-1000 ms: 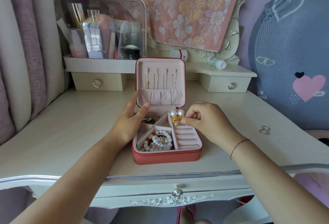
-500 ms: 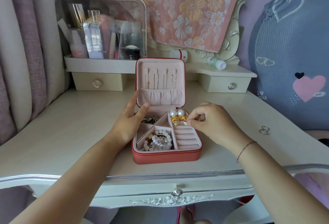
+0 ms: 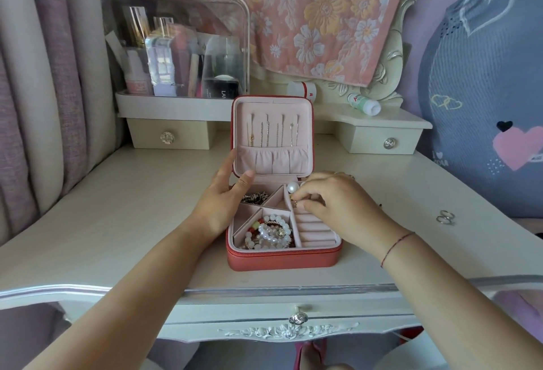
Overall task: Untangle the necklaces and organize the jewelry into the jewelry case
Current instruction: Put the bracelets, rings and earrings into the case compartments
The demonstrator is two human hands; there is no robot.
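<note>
case: coral jewelry case (image 3: 282, 261) sits open on the dressing table (image 3: 117, 222), lid (image 3: 305, 111) upright.
left hand: left hand (image 3: 220, 205) has straight fingers along the lid's lower left edge and the thumb on its inner side; it braces the lid, not wrapped round it.
right hand: right hand (image 3: 338, 205) has curled fingers, the tips pinching a small gold piece (image 3: 294, 202) at the far end of the ring rolls (image 3: 314, 231).
hidden: the gold piece is too small to name. the far right compartment lies mostly under the right hand, with one pearl earring (image 3: 292, 187) showing whole. a dark chain tangle (image 3: 255, 196) is partly behind the left thumb.
contents: necklaces (image 3: 273, 134) hang in the lid; beaded bracelets (image 3: 270, 231) fill the near left compartment.
off case: two rings (image 3: 445, 217) lie on the table, well to the right.
change: both pearls and a gold cluster showed before; the right hand has shifted left over them. the left hand is unmoved.
</note>
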